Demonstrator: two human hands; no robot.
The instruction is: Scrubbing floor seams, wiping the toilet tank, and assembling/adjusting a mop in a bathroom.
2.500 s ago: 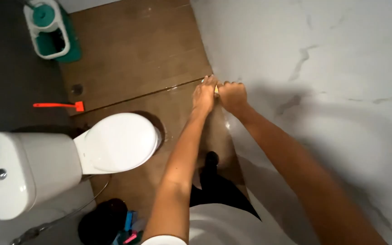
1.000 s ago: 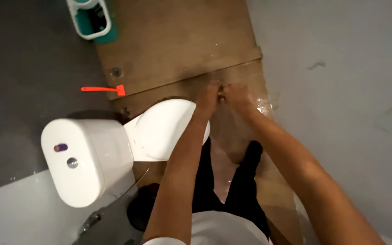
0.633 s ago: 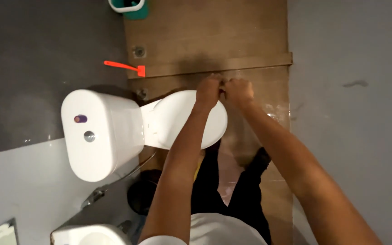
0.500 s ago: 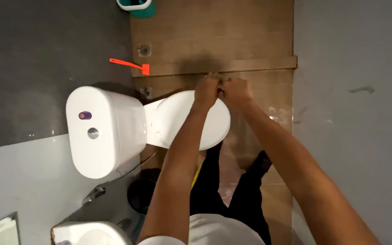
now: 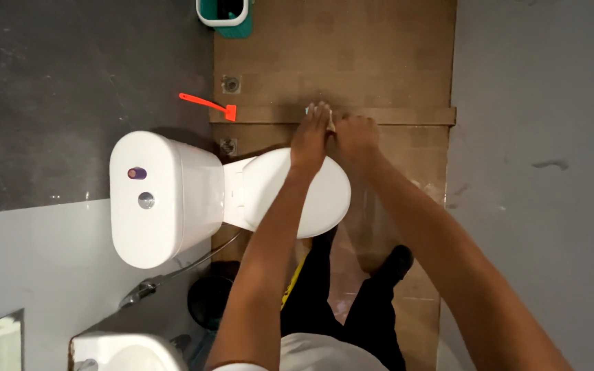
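Head view: both arms extend forward over the closed white ceramic toilet [image 5: 242, 196]. The left hand [image 5: 312, 135] and right hand [image 5: 354, 139] meet, fingers curled narrow around a small pale, partly hidden object [image 5: 329, 121]; what it is cannot be told. Beneath lies the brown tiled floor [image 5: 386, 55]. An orange plastic-handled tool [image 5: 209, 106] lies well apart, leftward.

From my remote seat I see my left hand [image 5: 311, 137] and right hand [image 5: 355, 137] bare, no gloves, rings or watch, and both forearms uncovered up to the elbows. At six o'clock in the frame sits my plain white short-sleeved top [image 5: 324, 354], with dark black trousers [image 5: 338, 302] above it, ending in a black shoe [image 5: 397, 261] toward one o'clock.
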